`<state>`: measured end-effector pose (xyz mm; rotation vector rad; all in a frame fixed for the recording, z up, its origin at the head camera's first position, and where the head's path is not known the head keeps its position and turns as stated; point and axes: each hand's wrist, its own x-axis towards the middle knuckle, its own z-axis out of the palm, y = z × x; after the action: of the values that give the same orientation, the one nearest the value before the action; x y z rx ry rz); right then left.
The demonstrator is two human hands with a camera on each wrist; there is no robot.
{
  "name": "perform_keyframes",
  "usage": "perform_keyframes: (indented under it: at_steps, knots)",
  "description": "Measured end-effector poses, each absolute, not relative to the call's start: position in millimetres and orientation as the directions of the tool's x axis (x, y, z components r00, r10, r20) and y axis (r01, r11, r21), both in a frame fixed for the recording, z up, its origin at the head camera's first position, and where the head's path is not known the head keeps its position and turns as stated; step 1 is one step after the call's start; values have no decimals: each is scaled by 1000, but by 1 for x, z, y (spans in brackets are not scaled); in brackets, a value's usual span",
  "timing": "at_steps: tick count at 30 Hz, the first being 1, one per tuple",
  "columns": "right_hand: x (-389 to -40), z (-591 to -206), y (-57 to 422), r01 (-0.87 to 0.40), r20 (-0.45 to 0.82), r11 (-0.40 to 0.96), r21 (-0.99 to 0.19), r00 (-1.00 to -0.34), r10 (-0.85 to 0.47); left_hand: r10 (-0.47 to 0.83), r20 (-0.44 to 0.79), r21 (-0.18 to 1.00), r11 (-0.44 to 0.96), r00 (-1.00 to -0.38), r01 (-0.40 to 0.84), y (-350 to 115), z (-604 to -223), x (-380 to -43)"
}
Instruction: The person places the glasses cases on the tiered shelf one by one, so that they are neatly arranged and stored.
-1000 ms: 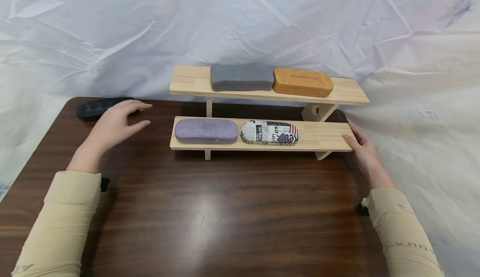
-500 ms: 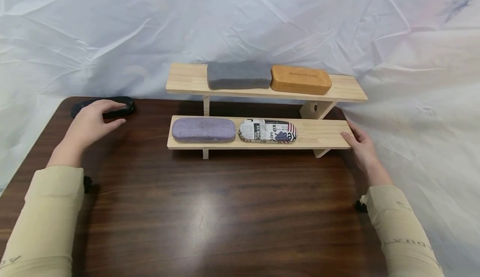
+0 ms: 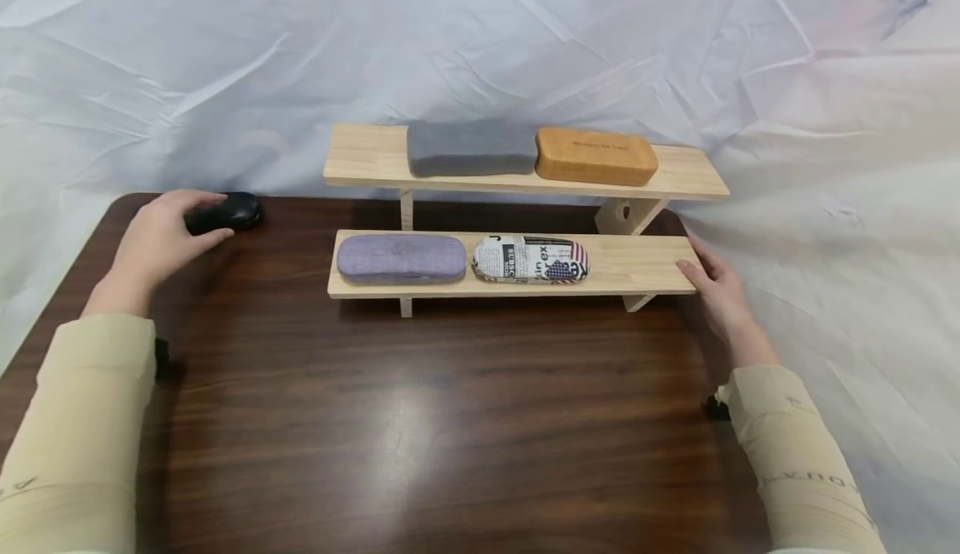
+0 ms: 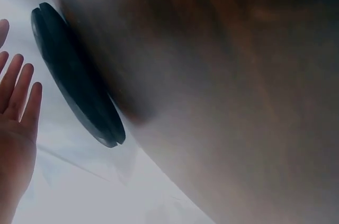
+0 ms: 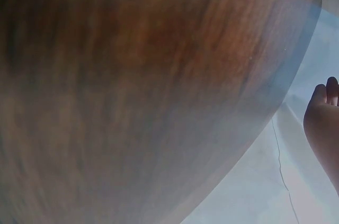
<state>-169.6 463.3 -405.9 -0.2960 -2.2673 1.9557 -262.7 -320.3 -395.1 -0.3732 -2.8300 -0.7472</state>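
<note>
In the head view, my left hand hovers by a black glasses case at the table's far left corner. The left wrist view shows its fingers straight and apart from the black case. My right hand holds the right end of the lower board of a two-tier wooden shelf, thumb on top; its other fingers are partly hidden. A purple glasses case and a newsprint-patterned case lie on the lower board. Grey and tan cases lie on the upper one.
The brown wooden table stretches in front of the shelf. White sheeting hangs behind the table and along its right side, close to my right hand.
My left hand has moved left and a little down, to the black case. My right hand has stayed at the shelf's end. The head view has shifted slightly.
</note>
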Motion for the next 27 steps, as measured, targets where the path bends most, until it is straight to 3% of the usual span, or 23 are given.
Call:
perform_keyframes:
  at_steps: [9, 27]
  knots:
    - [-171, -409, 463, 46, -19, 109, -993, -972, 234, 166, 211, 418, 875, -963, 243, -338, -399, -278]
    - [-173, -411, 467, 53, -21, 133, -990, -972, 234, 158, 90, 455, 872, -983, 182, -377, -407, -292]
